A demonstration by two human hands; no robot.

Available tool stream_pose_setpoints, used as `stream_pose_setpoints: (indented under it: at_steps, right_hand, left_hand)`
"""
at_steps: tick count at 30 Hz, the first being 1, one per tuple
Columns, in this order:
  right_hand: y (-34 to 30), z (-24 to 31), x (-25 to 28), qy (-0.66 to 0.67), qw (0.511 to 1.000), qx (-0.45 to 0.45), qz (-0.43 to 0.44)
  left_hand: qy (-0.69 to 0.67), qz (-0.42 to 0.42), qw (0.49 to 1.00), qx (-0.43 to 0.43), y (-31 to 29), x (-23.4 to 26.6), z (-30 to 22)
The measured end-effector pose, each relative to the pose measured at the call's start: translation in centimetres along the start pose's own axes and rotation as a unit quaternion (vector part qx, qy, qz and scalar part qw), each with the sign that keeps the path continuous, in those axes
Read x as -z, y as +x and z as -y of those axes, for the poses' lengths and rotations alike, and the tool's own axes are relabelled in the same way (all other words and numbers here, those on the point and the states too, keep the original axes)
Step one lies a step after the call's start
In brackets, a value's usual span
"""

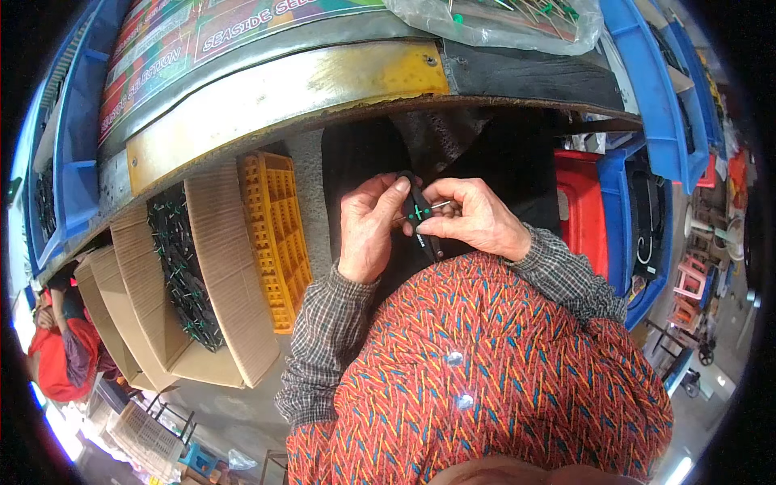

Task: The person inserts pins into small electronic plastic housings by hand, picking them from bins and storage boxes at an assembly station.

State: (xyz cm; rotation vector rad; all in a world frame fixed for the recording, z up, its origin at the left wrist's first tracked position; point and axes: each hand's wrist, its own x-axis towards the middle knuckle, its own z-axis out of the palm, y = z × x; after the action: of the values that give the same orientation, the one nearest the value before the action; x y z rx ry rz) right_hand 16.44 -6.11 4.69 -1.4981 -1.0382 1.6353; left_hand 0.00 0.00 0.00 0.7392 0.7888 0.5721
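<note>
One slim, green-dotted black piece (pixel 418 217), apparently unfinished, sits below the metal-edged workbench (pixel 283 85), pinched by the left hand (pixel 368 230); the right hand (pixel 483 220) grips a thin metal rod (pixel 440 204) (inserted or not, unclear). Similar black pieces (pixel 184 279), seemingly done, lie in the brown cardboard box (pixel 222 275) below the workbench's left end.

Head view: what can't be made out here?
Head view: parts of the black strap and thin rod, covered by the left hand and right hand.
Head view: the clear plastic bag's far side, cut by the top edge.
Head view: details of the person in red, far left, too small and distorted.
</note>
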Motion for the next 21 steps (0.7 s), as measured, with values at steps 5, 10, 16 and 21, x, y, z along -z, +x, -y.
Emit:
stream_pose_setpoints:
  at_steps: [5,10,16,21]
  right_hand:
    - [0.2,-0.5,-0.2,0.040,0.999,0.016,-0.014]
    - [0.4,-0.4,-0.4,0.005,1.000,0.024,-0.011]
    - [0.6,0.0,-0.1,-0.144,0.989,-0.009,-0.027]
    - [0.7,-0.8,-0.8,0.022,0.992,0.087,-0.089]
  left_hand:
    - [-0.029,-0.008,1.000,-0.006,-0.1,-0.5,-0.1]
    - [-0.027,0.003,0.999,-0.016,0.0,-0.4,0.0]
    - [0.017,0.002,0.999,-0.032,-0.3,-0.7,-0.5]
    - [0.017,-0.003,0.999,-0.040,-0.4,-0.8,-0.5]
